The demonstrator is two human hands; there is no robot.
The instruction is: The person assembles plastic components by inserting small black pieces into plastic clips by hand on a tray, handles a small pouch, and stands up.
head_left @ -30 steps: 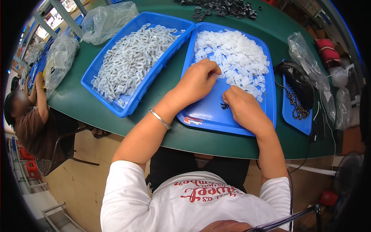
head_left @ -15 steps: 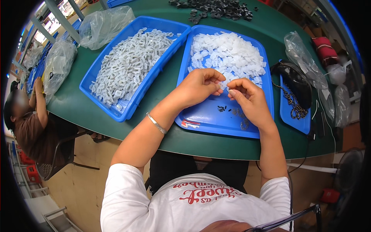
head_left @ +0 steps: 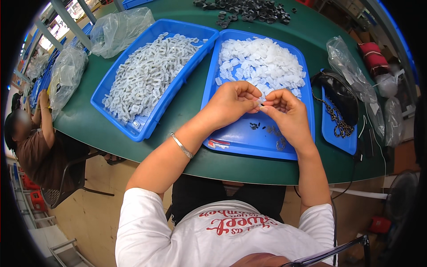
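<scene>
Over the right-hand blue tray [head_left: 240, 149], my left hand [head_left: 233, 101] and my right hand [head_left: 287, 113] meet at their fingertips. Between them is a small whitish translucent plastic piece [head_left: 260, 102], mostly hidden, with a tiny dark bit at its edge. My left fingers pinch the piece, and my right thumb and forefinger are closed against it from the other side. Just beyond my hands lies a heap of flat, milky-white plastic pieces [head_left: 267, 58]. Several tiny black parts [head_left: 255, 126] lie on the tray's near floor, with small dark parts [head_left: 275, 133] beside my right hand.
A second blue tray [head_left: 149, 129], at the left, holds many greyish translucent plastic parts [head_left: 151, 75]. Black rings [head_left: 253, 11] are piled at the far edge. Right of me are a black bag [head_left: 340, 91] and a small blue tray [head_left: 340, 141]. Another person [head_left: 40, 142] sits far left.
My two hands have come together; the fingertips, apart before, now meet at the small whitish piece. A tiny dark bit shows between them.
</scene>
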